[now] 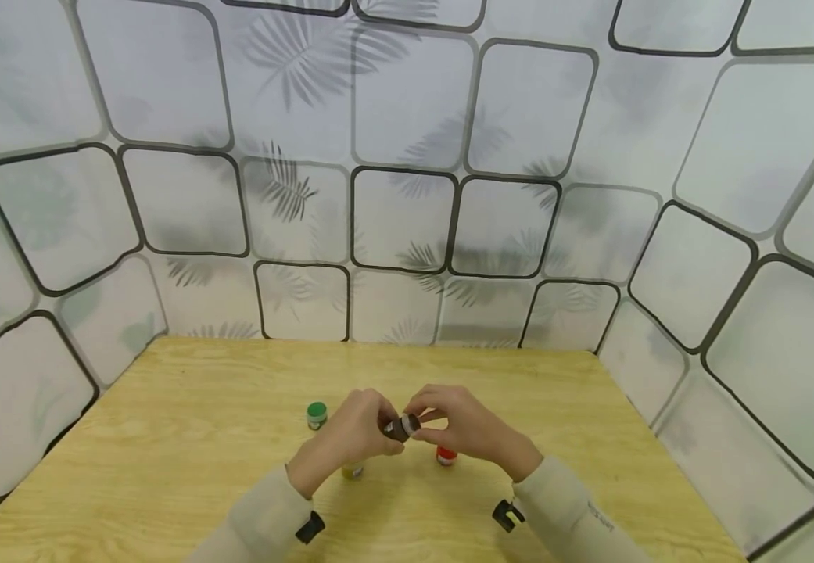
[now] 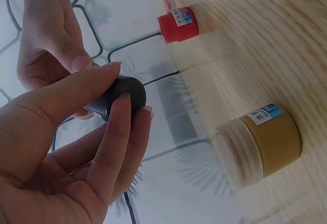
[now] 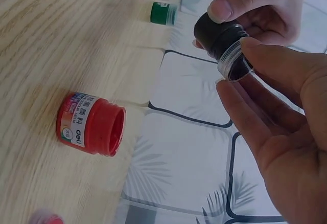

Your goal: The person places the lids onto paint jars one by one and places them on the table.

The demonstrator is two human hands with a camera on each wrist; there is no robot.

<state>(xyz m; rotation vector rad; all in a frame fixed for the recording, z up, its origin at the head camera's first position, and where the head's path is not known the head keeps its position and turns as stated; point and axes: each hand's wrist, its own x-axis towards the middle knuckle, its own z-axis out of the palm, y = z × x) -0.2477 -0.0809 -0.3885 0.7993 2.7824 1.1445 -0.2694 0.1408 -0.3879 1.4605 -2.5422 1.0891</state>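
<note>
My left hand (image 1: 364, 426) grips a small black paint jar (image 3: 208, 31), tilted and held above the wooden table. At the jar's mouth sits a clear ribbed lid (image 3: 231, 59), pinched at its rim between the thumb and fingers of my right hand (image 1: 459, 422). The left wrist view shows the jar's dark base (image 2: 132, 90), with left fingertips against it. Below the right hand stands a red paint jar (image 3: 84, 124), its mouth uncovered. A mustard-yellow paint jar (image 2: 278, 137), capped with a clear lid, stands near the left wrist.
A green paint jar (image 1: 317, 416) stands on the table (image 1: 238, 391) beyond the left forearm. A loose red-stained lid (image 3: 47, 218) lies near the red jar, partly cut off by the frame. Patterned cloth (image 1: 407, 219) rises behind the table and along both sides.
</note>
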